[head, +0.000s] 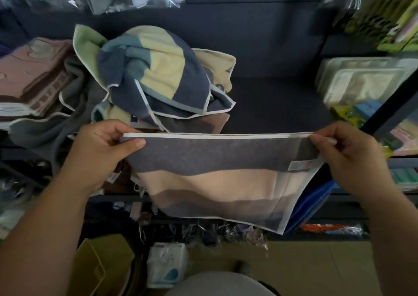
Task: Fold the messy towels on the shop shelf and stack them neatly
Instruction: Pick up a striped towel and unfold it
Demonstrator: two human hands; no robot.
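Head view — striped towel (pixel 217 178), white-edged, doubled.

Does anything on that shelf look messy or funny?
Yes. A crumpled heap of blue, yellow and green striped towels sits bunched on the dark shelf, unfolded. Beside it, a grey towel with white trim lies rumpled too.

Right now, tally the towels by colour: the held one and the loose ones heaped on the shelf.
Grey, peach and brown striped towel, held by left hand and right hand: 1
Blue and yellow striped towel: 1
Pale green towel: 1
Grey towel: 1
Total: 4 told apart; more may lie hidden.
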